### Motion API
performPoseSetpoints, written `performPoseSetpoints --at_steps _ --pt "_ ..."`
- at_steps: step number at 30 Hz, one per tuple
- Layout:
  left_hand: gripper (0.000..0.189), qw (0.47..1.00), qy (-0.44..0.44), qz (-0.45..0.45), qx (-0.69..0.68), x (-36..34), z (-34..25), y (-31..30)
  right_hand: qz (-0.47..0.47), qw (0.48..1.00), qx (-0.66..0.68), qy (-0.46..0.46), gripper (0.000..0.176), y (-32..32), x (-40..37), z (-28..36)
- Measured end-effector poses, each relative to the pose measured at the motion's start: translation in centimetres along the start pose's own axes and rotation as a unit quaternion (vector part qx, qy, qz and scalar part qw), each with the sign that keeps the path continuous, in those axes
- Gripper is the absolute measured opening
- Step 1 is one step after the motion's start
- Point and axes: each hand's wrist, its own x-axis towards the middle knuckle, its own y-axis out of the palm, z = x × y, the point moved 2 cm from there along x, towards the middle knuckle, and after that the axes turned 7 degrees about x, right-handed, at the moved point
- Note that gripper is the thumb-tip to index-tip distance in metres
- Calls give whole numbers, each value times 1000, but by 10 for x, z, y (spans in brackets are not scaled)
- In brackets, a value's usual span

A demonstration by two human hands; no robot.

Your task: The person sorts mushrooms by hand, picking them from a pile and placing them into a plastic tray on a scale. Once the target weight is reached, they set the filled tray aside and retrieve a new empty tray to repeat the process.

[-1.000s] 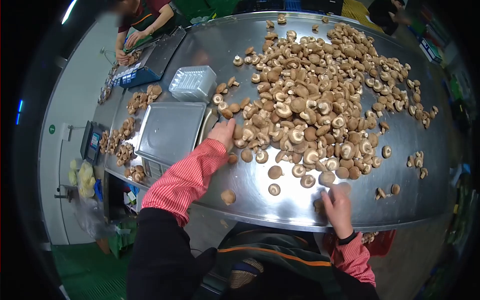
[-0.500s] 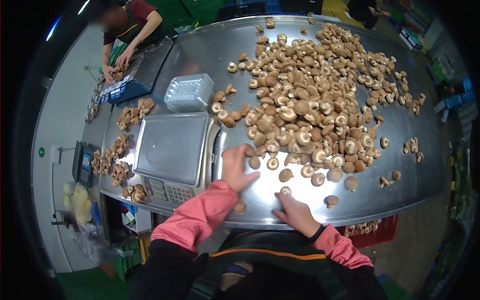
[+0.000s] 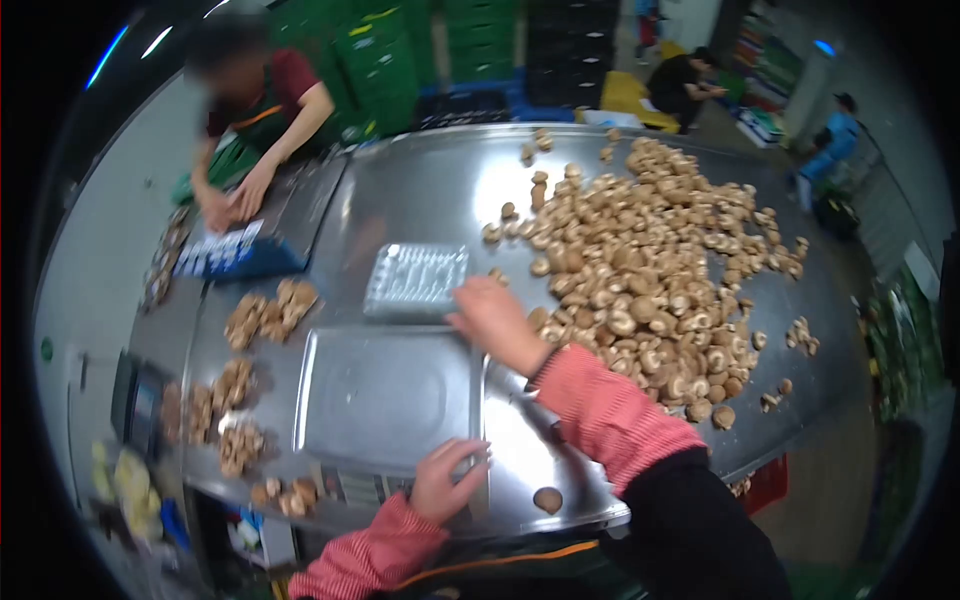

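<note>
My right hand reaches across to the right edge of a stack of clear plastic trays. Its fingertips are at the edge and seem to touch it, thumb and fingers apart; blur hides whether they press on it. Below, my left hand is over the front right corner of the weighing scale, fingers spread and holding nothing. The scale's metal plate is bare. To the right lies a large heap of brown mushrooms, and a single mushroom rests near the table's front edge.
Small mushroom piles lie left of the scale. A co-worker's hands work by a blue box at the far left. The steel table's front edge is close to my body. A red crate stands below, right.
My right hand has moved from the front of the table up and left to the trays. My left hand has moved from the mushrooms to the scale's front corner. The view has tilted upward.
</note>
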Motion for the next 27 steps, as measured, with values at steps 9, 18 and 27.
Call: performPoseSetpoints --at_steps 9,18,27 --pt "21 997 -41 -23 -64 -17 56 -29 73 997 -5 14 9 78 31 -34" --pt "19 989 -72 -21 -130 -16 72 -24 102 994 13 42 11 86 24 -37" --pt "20 983 -121 -17 -140 -35 77 -22 119 992 -32 -12 13 82 17 -26"
